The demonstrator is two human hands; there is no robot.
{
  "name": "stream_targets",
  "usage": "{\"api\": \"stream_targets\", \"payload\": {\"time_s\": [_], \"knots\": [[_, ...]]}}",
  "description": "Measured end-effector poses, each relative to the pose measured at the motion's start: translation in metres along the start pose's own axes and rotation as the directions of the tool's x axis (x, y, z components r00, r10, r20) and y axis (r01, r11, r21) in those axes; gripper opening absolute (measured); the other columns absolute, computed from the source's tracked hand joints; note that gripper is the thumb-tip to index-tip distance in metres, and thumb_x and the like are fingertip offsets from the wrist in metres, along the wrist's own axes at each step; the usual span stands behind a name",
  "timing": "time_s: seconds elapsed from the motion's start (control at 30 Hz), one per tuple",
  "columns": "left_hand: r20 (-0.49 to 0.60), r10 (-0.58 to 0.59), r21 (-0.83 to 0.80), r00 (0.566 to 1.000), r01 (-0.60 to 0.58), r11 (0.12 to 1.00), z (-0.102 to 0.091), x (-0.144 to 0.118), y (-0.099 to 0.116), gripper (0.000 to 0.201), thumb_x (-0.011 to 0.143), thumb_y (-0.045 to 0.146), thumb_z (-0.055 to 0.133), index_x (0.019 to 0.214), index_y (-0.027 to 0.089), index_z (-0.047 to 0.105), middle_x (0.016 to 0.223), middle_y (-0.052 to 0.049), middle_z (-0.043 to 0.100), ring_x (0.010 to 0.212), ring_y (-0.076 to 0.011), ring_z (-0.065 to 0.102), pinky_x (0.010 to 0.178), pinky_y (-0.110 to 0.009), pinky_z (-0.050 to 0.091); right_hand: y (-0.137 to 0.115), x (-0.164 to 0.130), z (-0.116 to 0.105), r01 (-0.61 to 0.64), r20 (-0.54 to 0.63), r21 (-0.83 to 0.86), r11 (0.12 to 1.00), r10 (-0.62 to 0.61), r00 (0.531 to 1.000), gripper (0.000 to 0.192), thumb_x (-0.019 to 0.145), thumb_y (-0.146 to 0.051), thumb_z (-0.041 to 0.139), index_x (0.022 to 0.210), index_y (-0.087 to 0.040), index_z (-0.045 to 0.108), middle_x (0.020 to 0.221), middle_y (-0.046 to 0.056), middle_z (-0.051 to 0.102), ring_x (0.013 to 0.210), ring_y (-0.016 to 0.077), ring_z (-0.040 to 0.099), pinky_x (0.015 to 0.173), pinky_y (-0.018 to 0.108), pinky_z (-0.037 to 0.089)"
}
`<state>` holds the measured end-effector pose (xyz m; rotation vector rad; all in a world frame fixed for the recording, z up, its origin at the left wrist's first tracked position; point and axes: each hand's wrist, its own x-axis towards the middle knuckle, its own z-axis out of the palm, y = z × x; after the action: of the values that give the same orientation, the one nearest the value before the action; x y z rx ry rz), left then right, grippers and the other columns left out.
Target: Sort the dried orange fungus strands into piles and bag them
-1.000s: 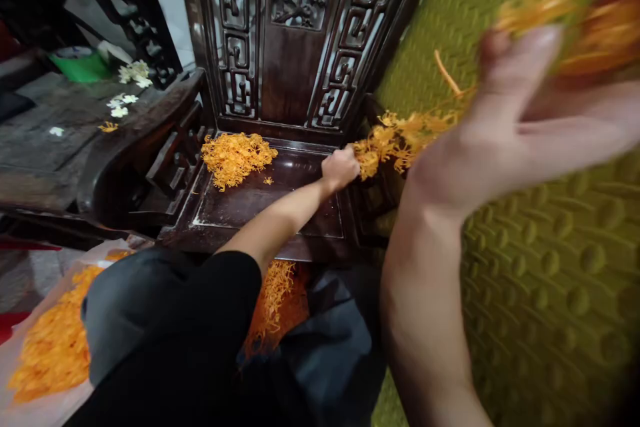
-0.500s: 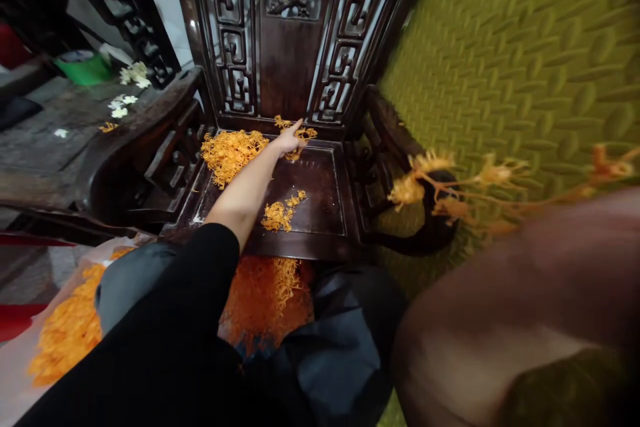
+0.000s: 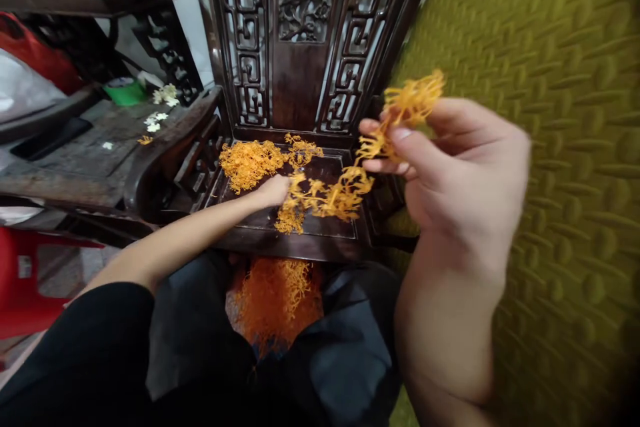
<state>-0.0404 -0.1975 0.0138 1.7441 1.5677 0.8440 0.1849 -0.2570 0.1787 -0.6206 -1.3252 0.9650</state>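
My right hand [image 3: 463,167] is raised at the right, its thumb and fingers pinching a bunch of an orange, spidery-petalled artificial flower strand [image 3: 345,197]. The strand hangs from there and runs left over the chair seat to my left hand [image 3: 274,191]. That hand is closed at its other end, with the fingertips mostly hidden. Behind my left hand a heap of orange flower pieces [image 3: 247,163] lies on the dark wooden seat [image 3: 325,227]. A smaller orange cluster [image 3: 303,152] rests beside the heap. Another small clump [image 3: 289,220] lies under the strand.
The carved chair back [image 3: 300,87] rises behind the seat. More orange pieces [image 3: 280,300] lie below, between the knees. At left stands a wooden surface [image 3: 95,160] with green tape [image 3: 125,91] and white flowers [image 3: 155,120]. A red stool [image 3: 35,280] is lower left; green textured matting [image 3: 560,47] covers the right.
My left hand has drawn back from the rear of the seat and closed at the strand. My right hand has come inward from the right edge with the strand. The view has shifted slightly.
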Motion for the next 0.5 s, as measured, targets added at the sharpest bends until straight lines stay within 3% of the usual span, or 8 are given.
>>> {"api": "stream_targets", "payload": {"time_s": [0.07, 0.13, 0.2, 0.27, 0.37, 0.5], "knots": [[-0.045, 0.043, -0.193, 0.998, -0.051, 0.980, -0.028, -0.013, 0.033, 0.029, 0.098, 0.034, 0.059, 0.105, 0.011, 0.074, 0.107, -0.016, 0.078, 0.103, -0.0235, 0.074, 0.099, -0.038, 0.056, 0.011, 0.001, 0.005, -0.149, 0.090, 0.036, 0.988, 0.145, 0.985, 0.016, 0.081, -0.018, 0.082, 0.095, -0.022, 0.076, 0.097, 0.004, 0.075, 0.078, 0.0199, 0.077, 0.043, 0.023, 0.060], [-0.088, 0.057, -0.278, 0.994, -0.080, 0.957, -0.051, -0.034, 0.067, 0.049, 0.107, 0.048, 0.039, 0.121, 0.012, 0.069, 0.107, -0.015, 0.079, 0.100, -0.0210, 0.076, 0.090, -0.035, 0.060, 0.025, 0.000, 0.011, -0.203, 0.160, 0.011, 0.979, 0.199, 0.967, 0.021, 0.081, -0.026, 0.083, 0.099, -0.023, 0.073, 0.101, 0.005, 0.076, 0.071, 0.0170, 0.073, 0.040, 0.023, 0.055], [-0.076, 0.005, -0.417, 0.997, -0.036, 0.908, -0.065, -0.062, 0.096, 0.055, 0.103, 0.057, 0.045, 0.124, 0.011, 0.067, 0.098, -0.014, 0.079, 0.095, -0.0231, 0.078, 0.082, -0.033, 0.061, 0.038, -0.005, 0.020, -0.188, 0.216, -0.066, 0.980, 0.198, 0.956, 0.026, 0.081, -0.033, 0.083, 0.101, -0.023, 0.070, 0.099, 0.005, 0.075, 0.072, 0.0161, 0.071, 0.048, 0.025, 0.057], [0.031, -0.004, -0.498, 1.000, 0.019, 0.867, -0.068, -0.087, 0.113, 0.052, 0.095, 0.057, 0.062, 0.124, 0.013, 0.065, 0.089, -0.010, 0.078, 0.086, -0.0225, 0.079, 0.074, -0.030, 0.061, 0.049, -0.011, 0.030, -0.160, 0.238, -0.132, 0.978, 0.188, 0.953, 0.034, 0.081, -0.038, 0.084, 0.105, -0.023, 0.066, 0.092, 0.004, 0.073, 0.074, 0.0164, 0.070, 0.058, 0.027, 0.059], [0.100, 0.013, -0.527, 0.995, 0.043, 0.849, -0.060, -0.109, 0.112, 0.050, 0.085, 0.043, 0.079, 0.122, 0.014, 0.061, 0.074, -0.003, 0.074, 0.066, -0.0184, 0.076, 0.064, -0.027, 0.060, 0.064, -0.019, 0.040, -0.154, 0.282, -0.169, 0.973, 0.198, 0.939, 0.056, 0.078, -0.042, 0.086, 0.122, -0.025, 0.058, 0.089, 0.001, 0.069, 0.075, 0.0162, 0.068, 0.063, 0.028, 0.057], [0.079, -0.082, -0.399, 0.994, 0.106, 0.911, -0.057, -0.111, 0.092, 0.023, 0.093, 0.037, 0.066, 0.099, 0.015, 0.065, 0.049, 0.003, 0.064, 0.042, -0.0134, 0.062, 0.049, -0.023, 0.051, 0.077, -0.021, 0.043, -0.158, 0.438, -0.195, 0.968, 0.230, 0.869, 0.073, 0.078, -0.047, 0.086, 0.141, -0.031, 0.052, 0.105, 0.004, 0.066, 0.079, 0.0168, 0.066, 0.058, 0.027, 0.054]]}}
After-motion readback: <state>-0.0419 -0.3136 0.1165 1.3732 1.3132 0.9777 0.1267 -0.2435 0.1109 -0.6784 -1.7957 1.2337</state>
